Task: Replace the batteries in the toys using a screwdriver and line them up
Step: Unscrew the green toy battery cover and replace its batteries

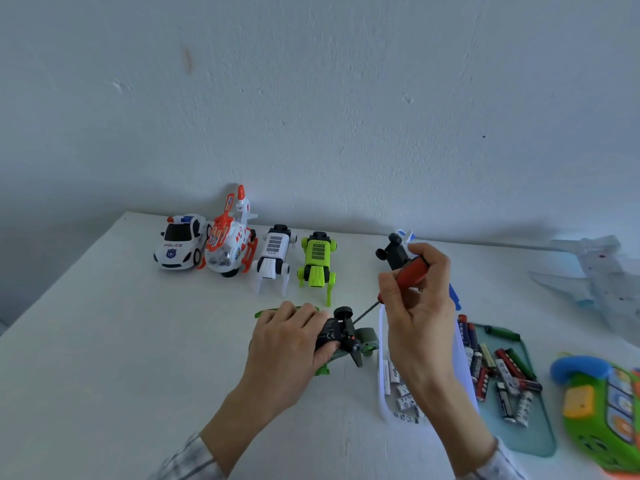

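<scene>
Left hand [291,341]: fingers curled over an upturned green toy plane [341,341], gripping it against the tabletop [121,341]; black underside w/ CE mark faces up, wheel on top.
Right hand [415,306]: fingers wrapped round the red handle of the screwdriver [398,285], pinching it near the shaft end; thin dark shaft slants down-left, tip at the plane's underside by the wheel. Whether the tip sits in a screw: can't tell.
Toy row: along the back edge near the wall, L to R: white police car [180,244], red-and-white helicopter [230,237] touching the car, white robot dog [275,258], lime green robot dog [318,261]. All upright, noses toward the camera.
Black-wheeled toy [394,249]: behind the right hand, partly hidden, w/ white and blue parts; kind unclear.
White tray [384,375]: just right of the plane, under the right wrist; holds white batteries [403,396].
Teal tray [540,431]: beside the white tray, on its right; loose pile of red, black and mixed batteries [498,372], plus a green-handled screwdriver [502,332] at its far edge.
Pale translucent plane [595,271]: far right, near the wall.
Green toy phone [602,410]: right edge, blue handset, yellow and orange buttons.
Sleeves: plaid cuffs on both wrists at the bottom edge.
</scene>
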Available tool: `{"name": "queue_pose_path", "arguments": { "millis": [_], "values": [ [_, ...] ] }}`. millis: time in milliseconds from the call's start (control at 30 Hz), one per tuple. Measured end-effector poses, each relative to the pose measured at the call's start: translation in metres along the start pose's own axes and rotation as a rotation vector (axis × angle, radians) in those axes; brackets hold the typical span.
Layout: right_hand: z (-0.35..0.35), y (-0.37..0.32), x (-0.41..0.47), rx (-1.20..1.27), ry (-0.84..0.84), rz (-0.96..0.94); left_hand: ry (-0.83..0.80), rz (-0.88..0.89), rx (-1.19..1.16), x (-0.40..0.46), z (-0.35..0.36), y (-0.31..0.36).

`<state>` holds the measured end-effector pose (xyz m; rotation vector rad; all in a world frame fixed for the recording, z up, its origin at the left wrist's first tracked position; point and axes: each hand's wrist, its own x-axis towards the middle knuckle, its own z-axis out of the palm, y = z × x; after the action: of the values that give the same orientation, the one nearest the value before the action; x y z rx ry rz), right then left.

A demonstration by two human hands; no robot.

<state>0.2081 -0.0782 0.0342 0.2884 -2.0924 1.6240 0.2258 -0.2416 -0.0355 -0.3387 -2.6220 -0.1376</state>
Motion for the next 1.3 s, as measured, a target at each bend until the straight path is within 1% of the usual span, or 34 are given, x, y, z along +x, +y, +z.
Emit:
{"name": "queue_pose_path", "arguments": {
  "millis": [133,300,567,800,1167,1300],
  "values": [
    [0.003,-0.001,0.000,-0.075,-0.056,-0.077,-0.022,-0.006,0.001,0.002,-0.001,0.000],
    [0.005,0.000,0.001,-0.088,-0.074,-0.050,-0.042,-0.016,-0.002,0.002,-0.001,0.000],
    [0.012,0.000,-0.001,-0.148,-0.089,-0.092,-0.061,-0.023,-0.006,0.002,-0.001,0.000],
    [0.014,-0.004,-0.001,-0.172,-0.212,-0.200,-0.065,-0.030,-0.003,0.003,-0.001,0.000],
    [0.010,0.002,0.002,-0.157,-0.180,-0.119,-0.062,-0.039,-0.007,0.002,0.000,0.000],
    [0.010,0.003,0.001,-0.173,-0.175,-0.128,-0.062,-0.040,-0.010,0.001,0.000,0.000]
  ]
}}
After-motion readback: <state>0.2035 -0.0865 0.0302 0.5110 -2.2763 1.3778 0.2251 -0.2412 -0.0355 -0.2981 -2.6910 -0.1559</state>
